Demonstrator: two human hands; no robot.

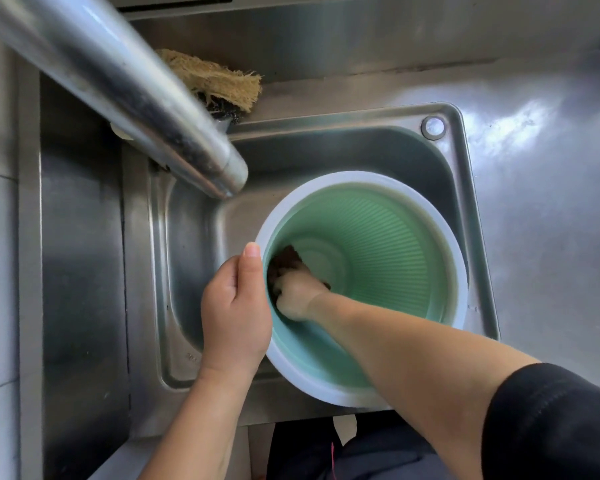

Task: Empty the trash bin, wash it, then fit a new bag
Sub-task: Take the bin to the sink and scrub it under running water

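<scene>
I see the trash bin (388,237) standing in the sink (471,188), already emptied, so washing is the step in hand. My left hand (234,306) grips its rim; my right hand (293,296), deep inside, has its fingers curled round a dark scrubber (284,259). Rinsing and the new bag are left, I judge.

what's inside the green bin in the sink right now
Inside the bin: the right hand, gripping a dark scrubber against the wall near the bottom. Hand and forearm cover part of the floor; no trash shows.
</scene>
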